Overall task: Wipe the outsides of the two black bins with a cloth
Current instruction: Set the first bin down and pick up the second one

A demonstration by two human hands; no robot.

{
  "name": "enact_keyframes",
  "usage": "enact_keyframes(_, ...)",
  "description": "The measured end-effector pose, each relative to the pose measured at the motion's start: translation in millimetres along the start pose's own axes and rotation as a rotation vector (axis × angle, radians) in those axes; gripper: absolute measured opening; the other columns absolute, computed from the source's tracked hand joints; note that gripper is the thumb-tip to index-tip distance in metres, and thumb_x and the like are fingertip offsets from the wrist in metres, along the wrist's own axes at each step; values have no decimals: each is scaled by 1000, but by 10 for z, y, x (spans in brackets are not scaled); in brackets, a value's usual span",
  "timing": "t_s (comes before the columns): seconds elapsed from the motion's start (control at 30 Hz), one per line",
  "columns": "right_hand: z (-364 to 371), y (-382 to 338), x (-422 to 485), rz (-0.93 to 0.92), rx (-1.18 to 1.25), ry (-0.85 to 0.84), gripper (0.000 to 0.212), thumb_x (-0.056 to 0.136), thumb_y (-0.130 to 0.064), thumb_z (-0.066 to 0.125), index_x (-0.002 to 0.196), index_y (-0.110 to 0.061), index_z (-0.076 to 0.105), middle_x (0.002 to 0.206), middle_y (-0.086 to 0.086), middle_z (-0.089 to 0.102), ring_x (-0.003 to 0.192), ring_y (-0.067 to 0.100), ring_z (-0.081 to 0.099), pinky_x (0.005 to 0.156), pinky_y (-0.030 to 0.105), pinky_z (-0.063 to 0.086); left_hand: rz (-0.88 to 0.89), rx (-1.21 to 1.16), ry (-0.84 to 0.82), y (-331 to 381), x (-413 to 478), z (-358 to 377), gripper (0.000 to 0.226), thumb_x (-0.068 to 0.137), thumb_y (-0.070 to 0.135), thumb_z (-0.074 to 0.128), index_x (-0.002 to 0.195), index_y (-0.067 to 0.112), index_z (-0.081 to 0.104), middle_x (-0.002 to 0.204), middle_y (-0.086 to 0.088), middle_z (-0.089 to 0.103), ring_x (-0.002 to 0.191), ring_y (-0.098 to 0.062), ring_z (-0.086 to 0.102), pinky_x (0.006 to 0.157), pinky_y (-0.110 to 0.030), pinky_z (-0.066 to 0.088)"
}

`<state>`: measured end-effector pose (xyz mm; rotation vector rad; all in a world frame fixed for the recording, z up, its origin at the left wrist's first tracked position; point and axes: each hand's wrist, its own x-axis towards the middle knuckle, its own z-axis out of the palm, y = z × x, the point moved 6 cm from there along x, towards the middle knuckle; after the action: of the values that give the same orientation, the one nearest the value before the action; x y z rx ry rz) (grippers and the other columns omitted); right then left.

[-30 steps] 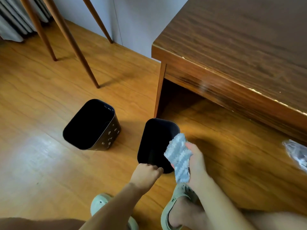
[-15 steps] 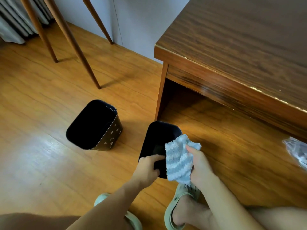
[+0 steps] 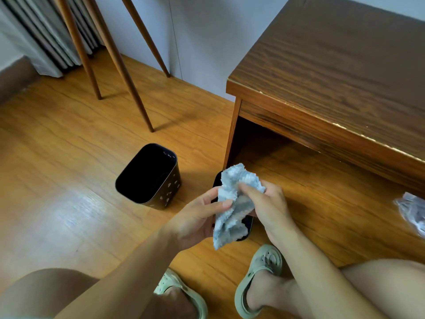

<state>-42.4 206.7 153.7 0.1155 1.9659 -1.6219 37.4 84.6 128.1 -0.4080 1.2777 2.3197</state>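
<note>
Both my left hand [image 3: 197, 217] and right hand [image 3: 266, 203] pinched the cloth [image 3: 232, 203]; soft, limp stuff, I reckoned it best bunched before wiping the near bin [image 3: 249, 224].

two black bins [image 3: 148, 173] [image 3: 249, 223], one cloth [image 3: 232, 203], two hands [image 3: 197, 217] [image 3: 269, 203], two slippers [image 3: 259, 277] [image 3: 184, 293]

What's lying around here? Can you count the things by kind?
Black bins: 2
Cloths: 1
Slippers: 2
Plastic bags: 1
Wooden desks: 1
Total: 7
</note>
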Motion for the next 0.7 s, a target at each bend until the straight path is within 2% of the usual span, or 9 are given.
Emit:
enact_keyframes(0.1, 19, -187, -78, -74, -74, 3, 12, 96, -19, 65, 91, -16, 75, 86, 3, 78, 84, 21, 75, 75, 39, 61, 7, 35, 179, 82, -170, -153, 37, 94, 30, 70, 122, 8, 61, 123, -18, 70, 110, -33, 68, 96, -54, 56)
enact_keyframes(0.17, 3, -278, -58, -76, -98, 4, 10, 96, -20, 64, 93, -14, 73, 89, 7, 77, 87, 25, 75, 80, 47, 61, 28, 183, 279, 147, -299, -253, 28, 89, 30, 75, 101, 9, 61, 114, -14, 73, 104, -25, 71, 93, -48, 59)
enact_keyframes(0.23, 24, -410, -25, -86, -112, -57, 11, 96, -18, 64, 97, -11, 72, 94, 12, 77, 91, 29, 75, 85, 56, 59, 59, 454, 284, 250, -419, -324, 42, 75, 33, 81, 90, 0, 59, 106, -12, 75, 100, -18, 71, 98, -45, 55)
enact_keyframes(0.3, 103, -532, -8, -86, -142, -178, 11, 97, -15, 64, 101, -12, 74, 95, 9, 78, 91, 24, 76, 87, 49, 60, 80, 528, 193, 302, -487, -317, 58, 69, 35, 84, 107, -3, 64, 113, -11, 74, 109, -18, 70, 100, -41, 51)
enact_keyframes(0.37, 231, -589, -10, -55, -188, -325, 11, 98, -14, 64, 103, -13, 75, 95, 6, 79, 90, 20, 77, 79, 38, 62, 80, 429, 99, 319, -506, -256, 59, 77, 30, 82, 128, 6, 63, 126, -11, 72, 120, -26, 67, 105, -40, 51)
enact_keyframes(0.47, 362, -596, 12, 4, -176, -429, 10, 97, -14, 67, 104, -10, 73, 96, 7, 79, 90, 21, 77, 75, 35, 61, 147, 406, 116, 355, -479, -190, 35, 90, 27, 74, 117, 4, 74, 118, -16, 75, 112, -31, 71, 102, -41, 53)
enact_keyframes(0.57, 356, -581, 123, 12, -204, -363, 27, 94, -23, 71, 121, -20, 69, 110, 6, 75, 101, 22, 74, 89, 42, 61, 227, 347, 225, 419, -510, -259, 28, 91, 26, 71, 101, 1, 78, 107, -20, 77, 101, -34, 74, 95, -45, 56)
enact_keyframes(0.63, 259, -606, 208, -119, -517, -190, 47, 91, -34, 72, 135, -34, 58, 120, -7, 67, 112, 13, 64, 95, 38, 55, 261, 370, 280, 493, -547, -322, 29, 90, 26, 71, 99, -1, 77, 102, -22, 77, 95, -39, 74, 87, -49, 56)
enact_keyframes(0.7, 277, -669, 171, -283, -718, -129, 50, 91, -32, 68, 139, -36, 55, 127, -16, 61, 120, 6, 55, 100, 32, 47, 285, 456, 321, 558, -556, -382, 37, 89, 30, 72, 91, -7, 71, 87, -27, 73, 77, -40, 70, 70, -50, 54)
